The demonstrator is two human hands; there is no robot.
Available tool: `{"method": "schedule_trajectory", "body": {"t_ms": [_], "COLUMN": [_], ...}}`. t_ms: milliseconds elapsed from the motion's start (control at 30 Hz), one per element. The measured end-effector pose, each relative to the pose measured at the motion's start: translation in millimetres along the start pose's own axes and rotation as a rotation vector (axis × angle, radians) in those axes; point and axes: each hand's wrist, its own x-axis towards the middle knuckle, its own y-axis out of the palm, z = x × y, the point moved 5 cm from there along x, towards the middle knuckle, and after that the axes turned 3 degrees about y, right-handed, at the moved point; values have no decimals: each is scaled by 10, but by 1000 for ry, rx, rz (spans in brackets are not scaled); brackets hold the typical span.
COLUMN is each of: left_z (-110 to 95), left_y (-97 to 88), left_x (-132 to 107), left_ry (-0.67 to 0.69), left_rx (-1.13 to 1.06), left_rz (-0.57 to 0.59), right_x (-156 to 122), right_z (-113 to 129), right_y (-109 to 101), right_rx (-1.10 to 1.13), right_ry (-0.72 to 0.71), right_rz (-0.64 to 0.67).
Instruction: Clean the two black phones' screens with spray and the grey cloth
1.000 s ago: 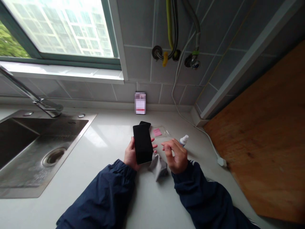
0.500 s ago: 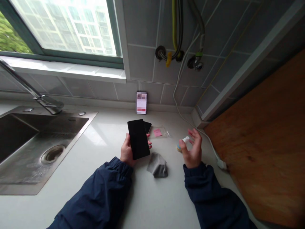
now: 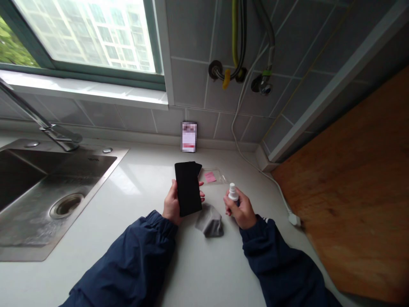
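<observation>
My left hand [image 3: 172, 202] grips a black phone [image 3: 188, 189] by its sides, its dark flat face toward me. Wrapped around a small spray bottle [image 3: 233, 194] is my right hand [image 3: 243, 209]; the white top sticks up above the fingers, and most of the body is hidden. Between the hands a crumpled grey cloth [image 3: 210, 221] lies on the counter. Behind the phone, a second dark flat object [image 3: 199, 167] is mostly covered. Beside it lies a clear phone case [image 3: 217, 175] with a pink slip [image 3: 210, 177] on it.
A steel sink [image 3: 119, 155] with a faucet [image 3: 62, 136] is at the left. Another phone with a lit, blurred screen [image 3: 188, 137] leans on the back wall. A white cable [image 3: 255, 167] runs down to a plug [image 3: 294, 219] near the wooden panel [image 3: 351, 204] at right.
My right hand has closed around the spray bottle, lifted it and moved left toward the phone. My left hand still holds the phone, shifted slightly and turned more upright.
</observation>
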Motion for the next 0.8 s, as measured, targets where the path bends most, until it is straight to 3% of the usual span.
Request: {"method": "schedule_trajectory", "body": {"t_ms": [133,333,533,800], "left_z": [78,96,87,160], "left_y": [68,114,133,107], "left_x": [-53,-86,-97,-85], "left_ry": [-18,-38,-30,-59], "left_rx": [61,49,81,74], "left_rz": [48,16,32,58], "right_x": [-124,-206,-206,-180], "right_z": [-44,-35,-43,77], "right_y": [305,486,529,492], "right_rx": [209,458,645,664], "right_ry": [199,353,389,262], "right_rz": [297,457,503,367]}}
